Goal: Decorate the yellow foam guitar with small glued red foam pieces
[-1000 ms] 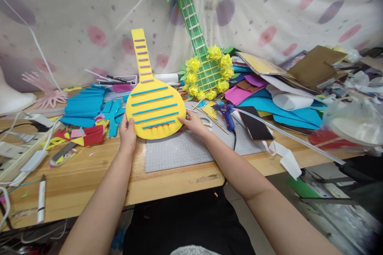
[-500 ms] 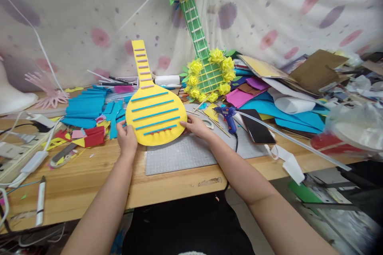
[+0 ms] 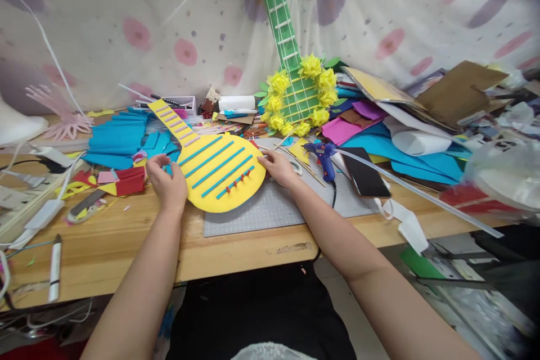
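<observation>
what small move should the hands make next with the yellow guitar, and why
Probably ease the yellow guitar rightward, further over the grey mat: in this view its body reaches past the mat's left edge. The right hand holds the guitar's right edge, while the left hand is loosely open beside it.

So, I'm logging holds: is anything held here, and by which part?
The yellow guitar shape, by its round body's right edge, in the right hand. The left hand is open at the left edge; contact there is unclear.
</observation>
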`<move>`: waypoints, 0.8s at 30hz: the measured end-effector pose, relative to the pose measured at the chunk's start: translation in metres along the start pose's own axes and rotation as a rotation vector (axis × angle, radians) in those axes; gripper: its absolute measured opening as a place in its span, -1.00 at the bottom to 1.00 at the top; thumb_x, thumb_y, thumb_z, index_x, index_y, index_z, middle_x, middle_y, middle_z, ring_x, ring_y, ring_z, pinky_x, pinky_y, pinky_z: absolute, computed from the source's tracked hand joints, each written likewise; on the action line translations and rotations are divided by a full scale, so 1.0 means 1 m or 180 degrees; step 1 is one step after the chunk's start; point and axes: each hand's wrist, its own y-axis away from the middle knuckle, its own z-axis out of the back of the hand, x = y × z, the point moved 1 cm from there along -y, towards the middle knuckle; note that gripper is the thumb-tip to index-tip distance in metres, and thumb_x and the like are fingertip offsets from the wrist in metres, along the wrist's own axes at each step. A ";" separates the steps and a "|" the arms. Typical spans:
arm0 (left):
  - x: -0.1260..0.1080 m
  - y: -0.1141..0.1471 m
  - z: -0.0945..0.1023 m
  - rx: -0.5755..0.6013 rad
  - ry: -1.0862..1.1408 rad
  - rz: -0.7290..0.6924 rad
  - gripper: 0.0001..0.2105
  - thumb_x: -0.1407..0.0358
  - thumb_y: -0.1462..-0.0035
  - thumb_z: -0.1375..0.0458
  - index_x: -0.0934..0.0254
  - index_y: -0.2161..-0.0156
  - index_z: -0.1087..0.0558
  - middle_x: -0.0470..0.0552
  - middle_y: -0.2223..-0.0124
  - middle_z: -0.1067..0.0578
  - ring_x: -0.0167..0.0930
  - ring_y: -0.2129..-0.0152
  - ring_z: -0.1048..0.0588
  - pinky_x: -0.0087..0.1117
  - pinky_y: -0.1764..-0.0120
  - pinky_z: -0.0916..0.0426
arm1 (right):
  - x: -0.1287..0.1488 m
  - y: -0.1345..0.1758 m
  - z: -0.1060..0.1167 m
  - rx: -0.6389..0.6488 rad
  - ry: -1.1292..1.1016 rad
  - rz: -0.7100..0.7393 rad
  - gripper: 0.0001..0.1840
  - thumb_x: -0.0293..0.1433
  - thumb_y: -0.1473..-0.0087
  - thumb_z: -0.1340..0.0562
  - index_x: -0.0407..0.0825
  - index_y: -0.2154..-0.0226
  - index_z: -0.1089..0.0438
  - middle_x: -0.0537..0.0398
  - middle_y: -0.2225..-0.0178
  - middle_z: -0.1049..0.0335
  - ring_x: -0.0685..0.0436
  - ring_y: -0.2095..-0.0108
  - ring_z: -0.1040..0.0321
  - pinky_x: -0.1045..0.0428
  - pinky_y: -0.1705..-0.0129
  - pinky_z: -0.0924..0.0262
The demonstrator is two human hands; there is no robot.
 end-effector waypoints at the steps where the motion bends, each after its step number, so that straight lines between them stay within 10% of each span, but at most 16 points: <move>1: -0.002 0.000 0.001 0.0028 -0.0003 -0.0045 -0.78 0.45 0.06 -0.04 0.30 0.22 -0.26 0.10 0.22 -0.38 -0.34 0.20 -0.38 -0.30 0.09 -0.28 | 0.004 0.001 0.003 -0.0257 0.0194 0.0205 -0.67 -0.26 -0.01 -0.17 -0.05 0.17 -0.37 0.01 0.29 -0.42 -0.07 0.38 -0.34 -0.04 0.30 -0.29; 6: -0.002 -0.001 0.003 0.0157 -0.0057 -0.0218 -0.79 0.44 0.04 -0.04 0.31 0.21 -0.31 0.11 0.21 -0.40 -0.32 0.19 -0.38 -0.29 0.08 -0.28 | 0.024 0.013 0.015 0.0096 -0.0007 0.1241 -0.75 -0.33 0.05 -0.22 -0.03 0.24 -0.37 0.05 0.26 -0.38 -0.02 0.31 -0.31 0.04 0.26 -0.25; 12: -0.012 0.003 0.002 0.1033 -0.0290 -0.0757 -0.82 0.43 0.05 -0.06 0.25 0.28 -0.41 0.03 0.21 -0.48 -0.31 0.17 -0.41 -0.28 0.02 -0.22 | 0.031 0.020 0.006 0.0795 0.0311 0.1187 -0.87 -0.37 0.03 -0.21 -0.04 0.35 -0.35 0.12 0.39 -0.40 0.01 0.40 -0.30 0.05 0.30 -0.20; 24: -0.018 0.006 0.002 0.1152 -0.0303 -0.0714 -0.82 0.46 0.04 -0.02 0.26 0.36 -0.44 0.00 0.26 -0.51 -0.33 0.22 -0.44 -0.32 0.09 -0.27 | 0.032 0.022 0.004 0.0817 0.0719 0.1712 -0.91 -0.43 -0.03 -0.16 -0.03 0.33 -0.33 0.09 0.33 -0.43 -0.02 0.35 -0.33 0.06 0.25 -0.19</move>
